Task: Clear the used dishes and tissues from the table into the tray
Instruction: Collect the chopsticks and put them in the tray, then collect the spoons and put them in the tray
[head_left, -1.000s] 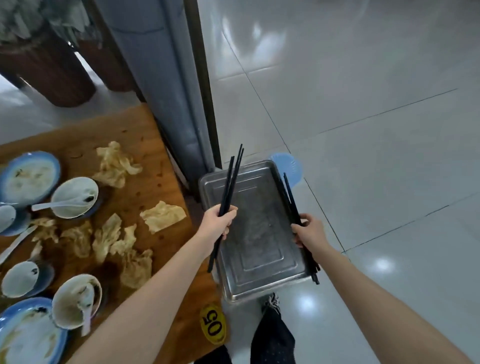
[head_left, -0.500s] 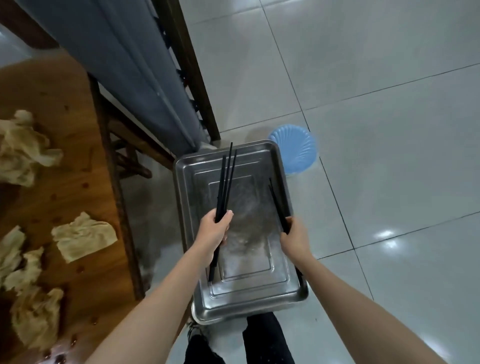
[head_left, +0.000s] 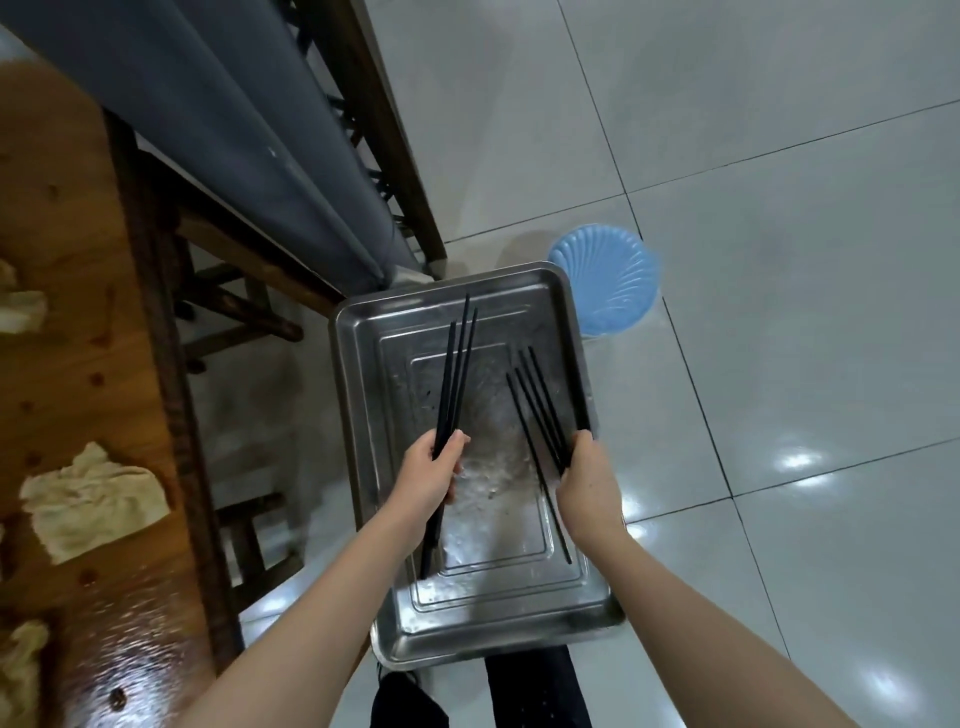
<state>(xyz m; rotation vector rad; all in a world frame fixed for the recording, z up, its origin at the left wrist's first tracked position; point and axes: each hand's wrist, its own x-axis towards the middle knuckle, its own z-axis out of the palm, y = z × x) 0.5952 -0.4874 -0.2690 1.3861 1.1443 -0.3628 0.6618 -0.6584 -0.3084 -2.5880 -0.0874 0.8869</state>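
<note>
Head view: our left hand (head_left: 430, 475) grips one chopstick bundle (head_left: 455, 374), our right hand (head_left: 589, 480) another bundle (head_left: 541, 410), seemingly just above the tray's (head_left: 498, 587) middle; next we release both.

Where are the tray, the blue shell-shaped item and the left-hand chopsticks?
tray (head_left: 353, 415): head view, left rim.
blue shell-shaped item (head_left: 605, 275): head view, ribbed centre.
left-hand chopsticks (head_left: 456, 374): head view, mid-shafts.

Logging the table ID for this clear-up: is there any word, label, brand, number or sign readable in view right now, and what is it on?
None: no text can be read in this view.
The steel tray, the black chopsticks gripped in the left hand and right hand, the tissues and the wooden table show no print or number.
</note>
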